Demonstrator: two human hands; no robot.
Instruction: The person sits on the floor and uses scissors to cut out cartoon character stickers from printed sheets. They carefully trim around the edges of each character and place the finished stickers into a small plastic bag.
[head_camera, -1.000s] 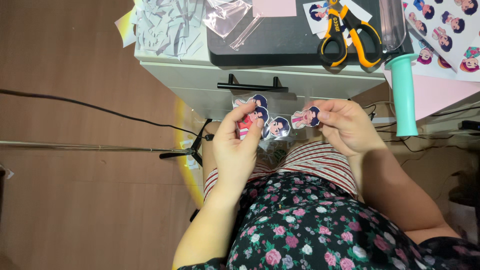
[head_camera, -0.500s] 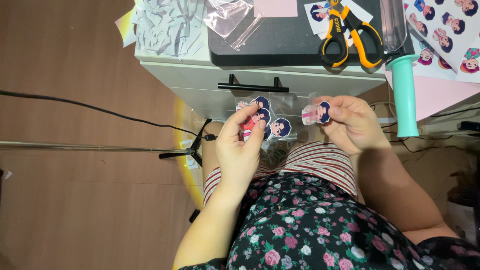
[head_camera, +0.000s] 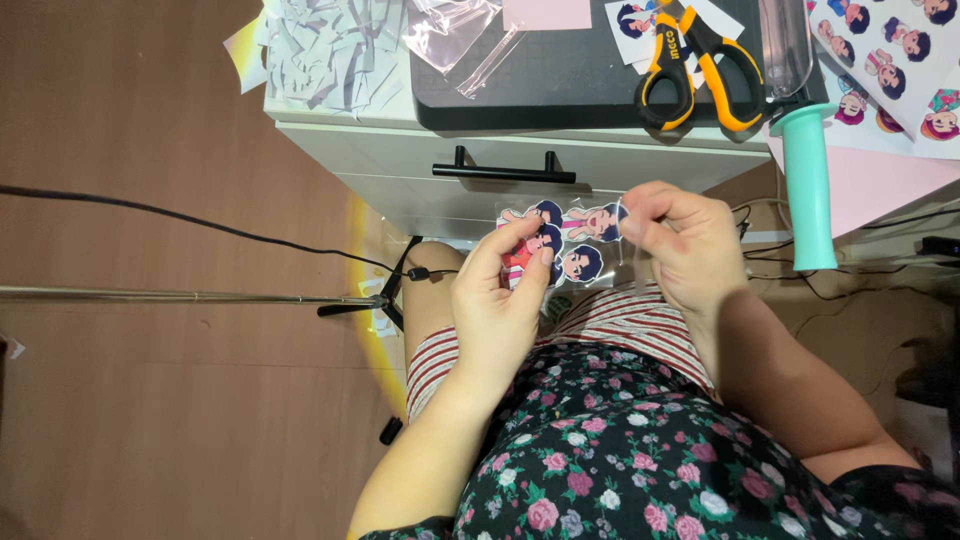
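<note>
Stickers (head_camera: 560, 240) of small cartoon figures, inside a clear plastic sleeve, sit near the middle of the frame, held between both hands above the lap. On the left side of the frame a dark cable (head_camera: 200, 225) and a thin metal rod (head_camera: 180, 295) cross the brown floor. Moving right, the left hand (head_camera: 500, 300) pinches the lower left part of the stickers with thumb and fingers closed on them. The bundle lies with its long side about across the frame, from the left hand toward the right one, so both hands are equally near. The right hand (head_camera: 680, 240) pinches the right edge of the sleeve, fingers pressed together. Above, at the upper right, orange scissors (head_camera: 700, 70) lie on a dark mat (head_camera: 560, 70), and a teal handle (head_camera: 810, 190) hangs over the desk edge.
</note>
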